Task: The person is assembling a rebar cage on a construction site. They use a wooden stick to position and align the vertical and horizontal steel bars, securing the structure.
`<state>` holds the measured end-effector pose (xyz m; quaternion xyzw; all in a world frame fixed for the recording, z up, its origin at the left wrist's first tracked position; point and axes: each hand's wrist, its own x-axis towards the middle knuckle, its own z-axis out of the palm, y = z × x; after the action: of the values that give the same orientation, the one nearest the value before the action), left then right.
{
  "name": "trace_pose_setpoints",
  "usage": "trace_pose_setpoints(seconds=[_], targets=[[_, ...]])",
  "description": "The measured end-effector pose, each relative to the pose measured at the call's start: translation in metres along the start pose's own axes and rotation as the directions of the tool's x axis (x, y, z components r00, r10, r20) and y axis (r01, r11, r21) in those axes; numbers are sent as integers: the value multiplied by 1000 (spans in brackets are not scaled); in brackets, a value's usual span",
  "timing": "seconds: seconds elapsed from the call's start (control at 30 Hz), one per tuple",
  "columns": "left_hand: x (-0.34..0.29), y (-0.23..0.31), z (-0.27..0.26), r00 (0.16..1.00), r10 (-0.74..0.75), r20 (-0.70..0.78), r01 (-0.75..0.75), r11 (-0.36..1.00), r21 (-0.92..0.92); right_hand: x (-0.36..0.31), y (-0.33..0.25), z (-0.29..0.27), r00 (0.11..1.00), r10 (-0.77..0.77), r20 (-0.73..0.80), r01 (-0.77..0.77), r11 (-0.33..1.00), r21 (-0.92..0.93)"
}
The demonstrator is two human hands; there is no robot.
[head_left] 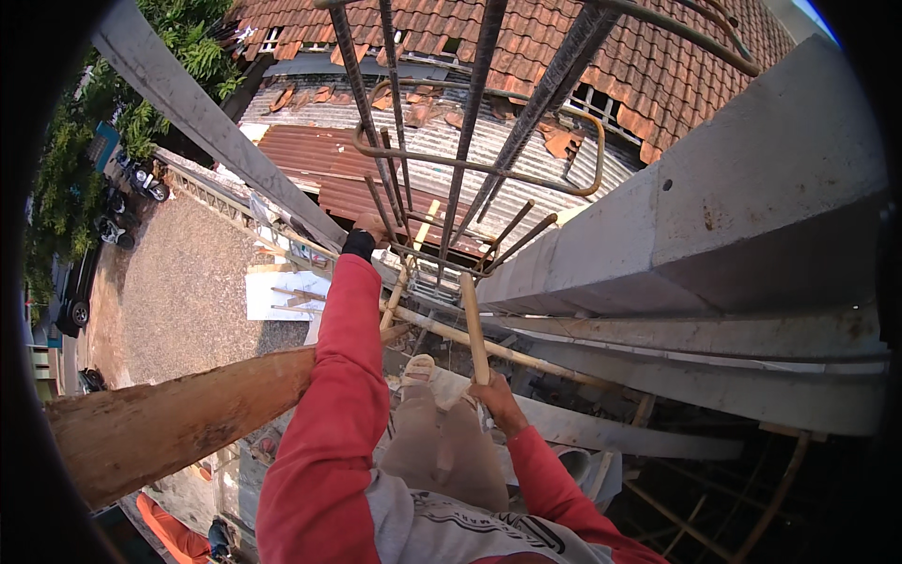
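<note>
Ahead of me a column cage of steel rebar (462, 141) rises, tied round by bent stirrups (489, 171). My left hand (372, 227), with a black band at its wrist, is closed at the cage's left side against an upright bar; its fingertips are partly hidden. In my right hand (500, 402), lower and closer to my body, is a pale wooden stick (474, 324), gripped near its lower end. The stick points up and away, its far end near the foot of the cage. A bamboo pole (507, 352) crosses below the stick.
Big grey concrete beams (752, 188) run along my right. A rough timber plank (178, 418) juts out at left, beside a sloping grey beam (216, 117). My sandalled feet (419, 368) stand high above a gravel yard (193, 273). Tiled roofs (526, 56) lie beyond.
</note>
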<state>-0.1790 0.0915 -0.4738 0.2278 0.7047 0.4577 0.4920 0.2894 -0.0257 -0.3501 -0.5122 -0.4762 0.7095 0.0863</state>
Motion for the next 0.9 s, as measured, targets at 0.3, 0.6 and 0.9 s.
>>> trace_pose_setpoints(seconds=[0.3, 0.6, 0.9], targets=[[-25, 17, 14, 999, -15, 43, 15, 1000, 2, 12, 9, 13, 972, -184, -149, 67, 818, -571], [-5, -1, 12, 984, 59, 166, 17, 906, -424, 6, -6, 36, 925, -71, -373, -248, 630, -736], [-2, 0, 8, 995, -7, 98, 28, 976, -218, 7, -2, 41, 910, -126, -396, -236, 627, -742]])
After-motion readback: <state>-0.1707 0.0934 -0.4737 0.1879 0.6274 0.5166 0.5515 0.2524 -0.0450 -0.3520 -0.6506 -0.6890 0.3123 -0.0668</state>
